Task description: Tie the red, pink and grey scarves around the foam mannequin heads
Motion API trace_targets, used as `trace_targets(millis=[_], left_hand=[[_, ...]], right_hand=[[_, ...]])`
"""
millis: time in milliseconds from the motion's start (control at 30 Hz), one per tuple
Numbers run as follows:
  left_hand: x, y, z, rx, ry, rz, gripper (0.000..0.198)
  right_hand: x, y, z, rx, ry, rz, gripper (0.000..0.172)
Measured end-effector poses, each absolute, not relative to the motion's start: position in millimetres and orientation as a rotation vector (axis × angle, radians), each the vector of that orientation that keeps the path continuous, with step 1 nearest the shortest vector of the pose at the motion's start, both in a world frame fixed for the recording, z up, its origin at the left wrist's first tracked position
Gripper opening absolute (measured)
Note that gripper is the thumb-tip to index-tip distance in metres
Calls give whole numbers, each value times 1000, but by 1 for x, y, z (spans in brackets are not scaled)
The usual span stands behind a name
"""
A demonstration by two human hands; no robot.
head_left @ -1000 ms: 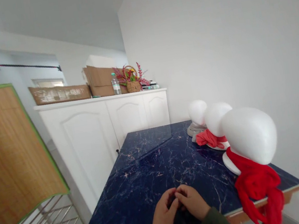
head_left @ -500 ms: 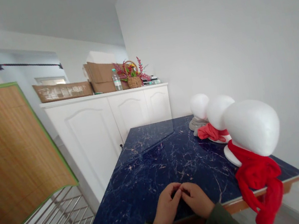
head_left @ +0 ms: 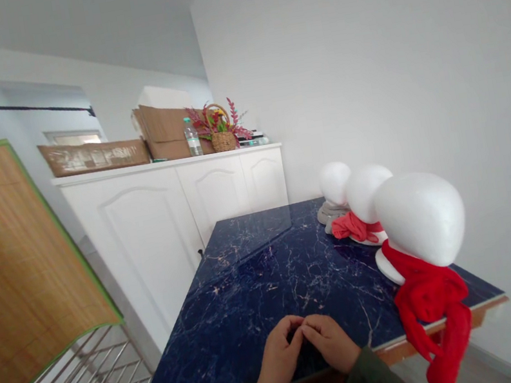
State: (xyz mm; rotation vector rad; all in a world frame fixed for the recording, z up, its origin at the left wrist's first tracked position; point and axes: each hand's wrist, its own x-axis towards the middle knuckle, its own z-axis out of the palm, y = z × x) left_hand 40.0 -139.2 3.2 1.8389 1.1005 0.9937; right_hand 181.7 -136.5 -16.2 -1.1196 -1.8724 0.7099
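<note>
Near the front edge of the dark blue marbled table (head_left: 245, 278), my left hand (head_left: 278, 352) and my right hand (head_left: 330, 341) meet at their fingertips. The fingers of each are curled and closed, and nothing shows in them. To the right stand three white foam mannequin heads in a row. The nearest head (head_left: 421, 219) has a bright red scarf (head_left: 427, 293) around its neck, its end hanging over the table edge. Around the middle head (head_left: 367, 192) is a coral-red scarf (head_left: 350, 226). The farthest head (head_left: 335, 183) has a grey scarf (head_left: 332, 212) at its base.
A white cabinet (head_left: 144, 229) stands beyond the table, carrying cardboard boxes (head_left: 171, 130), a plastic bottle (head_left: 192, 138) and a flower basket (head_left: 223, 139). At the left is a metal rack (head_left: 95, 375) with a bamboo mat (head_left: 18, 270). A white wall (head_left: 360, 56) rises on the right.
The view has turned slightly right, so the surroundings sit a little farther left. My hands keep almost the same joined pose, the gap between them slightly altered.
</note>
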Motion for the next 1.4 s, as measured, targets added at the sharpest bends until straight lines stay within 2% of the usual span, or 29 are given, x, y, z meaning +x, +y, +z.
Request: trace_targets(millis=[767, 1200, 1400], left_hand=[[40, -141, 4, 1915, 1142, 959, 19], [42, -141, 3, 1940, 1172, 984, 22], [39, -141, 3, 1926, 1158, 967, 22]], right_hand=[[178, -138, -20, -1221, -1822, 677, 15], [179, -141, -13, -1239, -1895, 668, 21], [178, -141, -13, -1255, -1874, 658, 17]])
